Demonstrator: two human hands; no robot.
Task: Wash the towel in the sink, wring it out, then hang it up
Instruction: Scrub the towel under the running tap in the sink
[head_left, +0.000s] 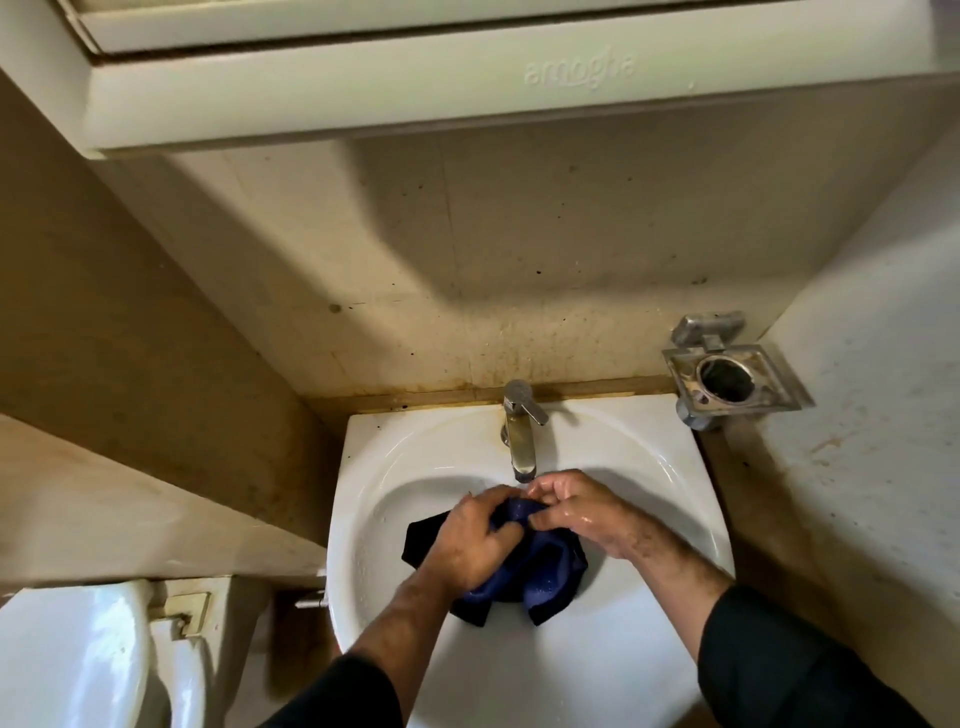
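Note:
A dark blue towel (545, 571) lies bunched in the bowl of the white sink (649, 467), its darker edges spread to the left and below. My left hand (475, 535) grips a fold of the towel from the left. My right hand (576, 512), wet and shiny, pinches the same fold from the right, just under the spout of the chrome tap (519, 431). Both hands meet over the middle of the bowl. I cannot tell whether water is running.
A metal holder (727, 376) with a round opening is fixed to the wall at the sink's right. A white toilet tank (78, 654) stands at the lower left. A cream cabinet (467, 78) overhangs above. Stained beige walls close in on both sides.

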